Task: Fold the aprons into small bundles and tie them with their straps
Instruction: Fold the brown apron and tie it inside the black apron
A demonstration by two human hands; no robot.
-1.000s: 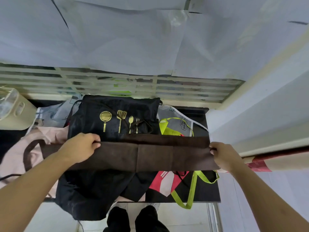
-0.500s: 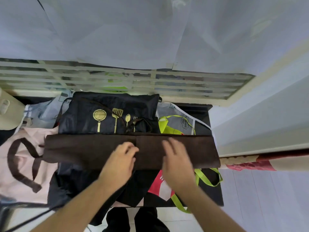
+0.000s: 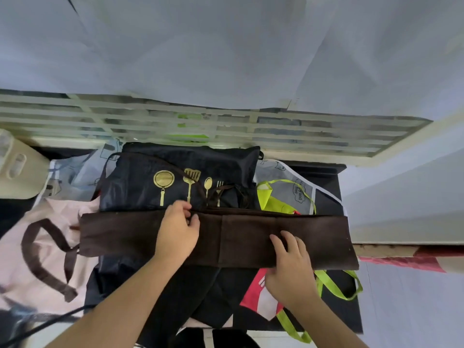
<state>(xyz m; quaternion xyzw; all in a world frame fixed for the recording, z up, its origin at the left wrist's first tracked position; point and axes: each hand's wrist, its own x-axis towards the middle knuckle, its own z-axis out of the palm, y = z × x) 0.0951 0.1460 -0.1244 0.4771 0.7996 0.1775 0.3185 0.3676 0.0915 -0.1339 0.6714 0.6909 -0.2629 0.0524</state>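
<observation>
A brown apron, folded into a long flat strip, lies across the pile on the black table. My left hand sits at the strip's middle, and its fingers and thumb pinch the upper edge where thin brown straps come out. My right hand rests right of centre with straight fingers on the fabric, the thumb at the lower edge. Under the strip lies a black apron printed with gold utensils.
A pink apron with brown straps lies at the left. A grey apron with lime-green trim and a red-and-white one lie at the right. A cream appliance stands at the far left, below a barred window.
A second ago my hands held the strip's two ends. They came together at the middle, then the left went to the upper edge and the right slid rightward along the strip.
</observation>
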